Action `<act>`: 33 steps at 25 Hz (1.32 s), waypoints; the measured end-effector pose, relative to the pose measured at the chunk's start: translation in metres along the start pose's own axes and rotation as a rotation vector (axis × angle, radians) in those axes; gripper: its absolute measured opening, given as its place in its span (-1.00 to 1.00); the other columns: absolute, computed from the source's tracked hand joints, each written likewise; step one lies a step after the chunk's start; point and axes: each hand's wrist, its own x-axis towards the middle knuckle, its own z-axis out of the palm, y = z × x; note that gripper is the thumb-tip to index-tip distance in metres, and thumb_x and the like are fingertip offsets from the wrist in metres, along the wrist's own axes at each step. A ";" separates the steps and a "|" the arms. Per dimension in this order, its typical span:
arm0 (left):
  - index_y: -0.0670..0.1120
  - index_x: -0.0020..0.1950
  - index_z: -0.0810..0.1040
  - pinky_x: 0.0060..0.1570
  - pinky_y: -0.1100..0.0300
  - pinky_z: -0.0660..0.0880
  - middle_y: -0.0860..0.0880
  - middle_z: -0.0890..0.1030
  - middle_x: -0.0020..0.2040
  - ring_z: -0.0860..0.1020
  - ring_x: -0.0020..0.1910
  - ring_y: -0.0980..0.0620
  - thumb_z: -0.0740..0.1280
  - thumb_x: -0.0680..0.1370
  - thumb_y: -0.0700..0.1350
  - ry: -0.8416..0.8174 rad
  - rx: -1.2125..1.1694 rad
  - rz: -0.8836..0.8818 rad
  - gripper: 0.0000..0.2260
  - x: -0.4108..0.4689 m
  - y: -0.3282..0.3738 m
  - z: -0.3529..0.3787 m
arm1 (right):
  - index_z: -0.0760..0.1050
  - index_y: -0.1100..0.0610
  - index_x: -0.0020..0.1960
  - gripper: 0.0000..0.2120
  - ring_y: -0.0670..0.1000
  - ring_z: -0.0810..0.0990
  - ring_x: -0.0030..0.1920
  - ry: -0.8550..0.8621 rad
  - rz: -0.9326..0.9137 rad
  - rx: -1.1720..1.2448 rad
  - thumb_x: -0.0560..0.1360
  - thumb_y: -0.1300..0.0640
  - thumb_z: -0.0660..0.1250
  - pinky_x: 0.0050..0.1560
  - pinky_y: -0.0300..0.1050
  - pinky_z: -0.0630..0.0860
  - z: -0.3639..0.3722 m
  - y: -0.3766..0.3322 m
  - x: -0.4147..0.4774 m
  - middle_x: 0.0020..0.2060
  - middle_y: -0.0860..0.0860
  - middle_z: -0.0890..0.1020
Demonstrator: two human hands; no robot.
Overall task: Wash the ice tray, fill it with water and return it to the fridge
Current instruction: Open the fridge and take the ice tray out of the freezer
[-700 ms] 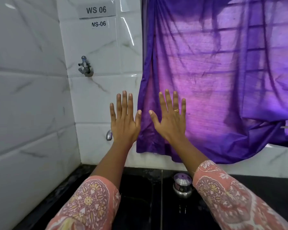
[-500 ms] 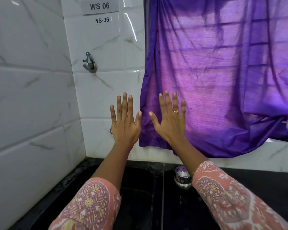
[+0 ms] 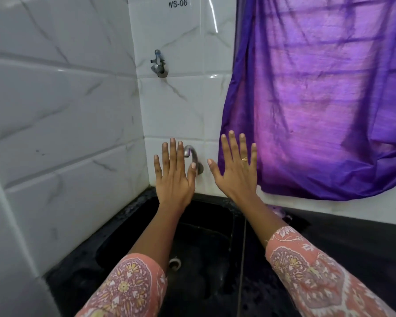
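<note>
Since the earlier picture the view has tilted down: the hands now sit lower against the wall, the spout between them has come into sight, and the small steel container on the counter is almost hidden behind the right forearm. On the left stands the white tiled wall [image 3: 62, 115], with a small valve [image 3: 158, 64] fixed high on the back tiles. Below it the left hand [image 3: 174, 177] is held up flat, back to the camera, fingers spread and holding nothing. Just to its right a curved metal spout [image 3: 192, 154] comes out of the wall; the thumb of this hand lies in front of it. Under both arms is the black sink [image 3: 206, 236] with its round drain [image 3: 174, 263]. The right hand [image 3: 236, 175] is also raised flat with fingers spread, empty, with a ring [image 3: 244, 159] on one finger. Behind it hangs a purple curtain [image 3: 318, 99]. Both sleeves are pink with a pattern. The ice tray is not in view.
</note>
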 end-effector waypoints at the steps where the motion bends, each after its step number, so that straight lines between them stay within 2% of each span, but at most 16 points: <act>1: -0.04 0.50 -0.23 0.40 0.11 -0.45 -0.01 -0.21 0.52 -0.26 0.49 0.07 -0.30 0.57 0.19 -0.023 0.013 -0.014 -0.45 -0.009 -0.008 -0.007 | 0.11 0.12 0.50 -0.34 0.13 0.07 0.51 -0.020 -0.007 0.019 0.52 -0.23 0.01 0.46 0.13 -0.16 -0.001 -0.010 -0.008 0.50 0.08 0.16; 6: -0.06 0.49 -0.22 0.38 0.14 -0.48 0.00 -0.19 0.51 -0.24 0.48 0.06 -0.22 0.56 0.14 -0.091 0.068 -0.082 -0.45 -0.056 -0.044 -0.033 | 0.12 0.12 0.50 -0.34 0.11 0.05 0.51 -0.104 -0.030 0.076 0.52 -0.23 -0.01 0.45 0.06 -0.29 -0.007 -0.057 -0.046 0.50 0.07 0.17; 11: -0.04 0.48 -0.26 0.36 0.15 -0.50 0.02 -0.25 0.49 -0.28 0.47 0.07 -0.24 0.55 0.17 -0.142 0.113 -0.148 -0.44 -0.098 -0.072 -0.057 | 0.09 0.12 0.51 -0.32 0.13 0.03 0.51 -0.189 -0.084 0.120 0.52 -0.25 -0.05 0.45 0.08 -0.27 -0.016 -0.094 -0.086 0.51 0.08 0.13; 15: -0.05 0.50 -0.23 0.36 0.15 -0.51 0.01 -0.23 0.51 -0.27 0.48 0.06 -0.24 0.55 0.17 -0.147 0.156 -0.203 -0.43 -0.130 -0.095 -0.074 | 0.09 0.11 0.51 -0.33 0.12 0.03 0.51 -0.266 -0.132 0.152 0.52 -0.25 -0.06 0.44 0.07 -0.29 -0.020 -0.122 -0.117 0.51 0.07 0.13; 20: -0.05 0.52 -0.14 0.42 0.09 -0.39 -0.02 -0.14 0.53 -0.16 0.51 0.03 -0.19 0.59 0.16 -0.130 0.221 -0.292 -0.45 -0.178 -0.127 -0.085 | 0.11 0.12 0.50 -0.33 0.13 0.05 0.51 -0.340 -0.224 0.226 0.52 -0.25 -0.05 0.44 0.10 -0.23 -0.021 -0.157 -0.150 0.50 0.08 0.15; 27: -0.10 0.52 -0.06 0.42 0.10 -0.38 -0.05 -0.07 0.53 -0.13 0.51 0.02 -0.15 0.59 0.14 -0.143 0.356 -0.512 -0.44 -0.248 -0.157 -0.113 | 0.08 0.12 0.51 -0.33 0.11 0.01 0.51 -0.439 -0.388 0.386 0.53 -0.25 -0.07 0.44 0.06 -0.27 -0.020 -0.209 -0.203 0.51 0.07 0.11; 30: -0.07 0.53 -0.14 0.42 0.08 -0.40 -0.06 -0.12 0.54 -0.17 0.51 -0.01 -0.27 0.58 0.19 -0.194 0.444 -0.625 -0.42 -0.281 -0.168 -0.133 | 0.05 0.11 0.51 -0.33 0.10 -0.02 0.51 -0.479 -0.469 0.478 0.53 -0.25 -0.07 0.44 0.07 -0.28 -0.022 -0.233 -0.225 0.52 0.07 0.09; 33: -0.06 0.52 -0.22 0.39 0.10 -0.45 -0.04 -0.22 0.53 -0.24 0.50 -0.01 -0.42 0.52 0.23 -0.207 0.512 -0.738 -0.37 -0.311 -0.169 -0.156 | 0.10 0.13 0.50 -0.33 0.14 0.07 0.50 -0.510 -0.548 0.547 0.52 -0.24 -0.06 0.44 0.10 -0.21 -0.028 -0.254 -0.246 0.50 0.09 0.15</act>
